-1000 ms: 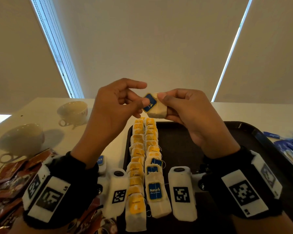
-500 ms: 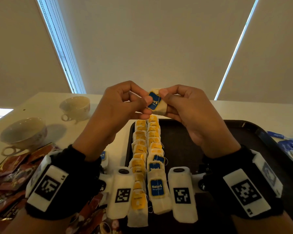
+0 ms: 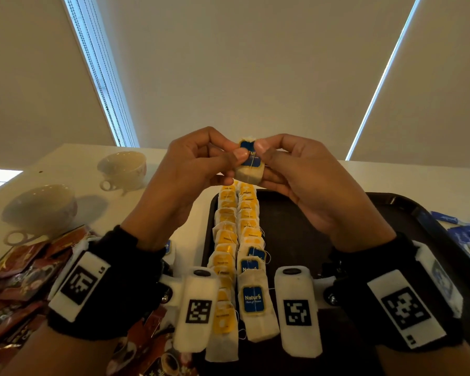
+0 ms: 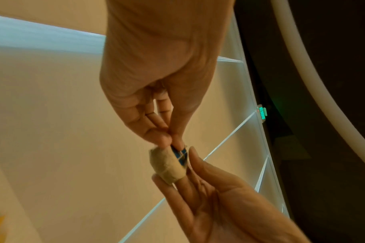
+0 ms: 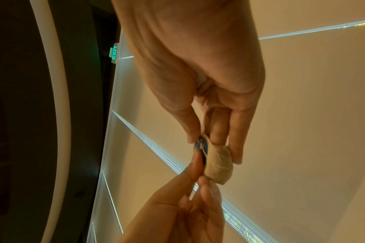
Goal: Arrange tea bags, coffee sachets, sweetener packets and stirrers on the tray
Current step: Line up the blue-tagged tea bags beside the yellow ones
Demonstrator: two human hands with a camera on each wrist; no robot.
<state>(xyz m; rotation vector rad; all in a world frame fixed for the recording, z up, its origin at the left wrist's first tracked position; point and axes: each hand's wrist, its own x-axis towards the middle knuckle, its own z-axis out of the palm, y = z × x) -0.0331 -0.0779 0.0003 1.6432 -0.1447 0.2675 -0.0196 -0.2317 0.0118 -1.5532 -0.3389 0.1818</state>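
Blue-labelled and pale, 1 tea bag (image 3: 249,169) is sitting raised above the far end of the black tray (image 3: 304,240) in the head view, caught between both hands. The left hand (image 3: 190,172) is pinching its label with thumb and fingers, and the right hand (image 3: 296,175) is pinching it from the other side, so each grip is grasping the same tea bag. Below them, 2 rows of tea bags (image 3: 236,240) are lying along the tray's left edge, mostly yellow-labelled with a few blue ones in the near part of the right row. Brown coffee sachets (image 3: 17,283) are lying on the white counter (image 3: 65,164) at the left, near 2 cups (image 3: 121,169). Blue packets (image 3: 467,234) are lying just right of the tray.

From the left wrist view, the left hand (image 4: 156,82) is reaching down with its fingertips (image 4: 162,139) closing on the tea bag (image 4: 169,166), while the right hand (image 4: 219,205) is supporting it from below.

From the right wrist view, the right hand (image 5: 198,74) is holding the tea bag (image 5: 217,164) between thumb and fingers, and the left hand (image 5: 177,213) is touching the label from beneath.
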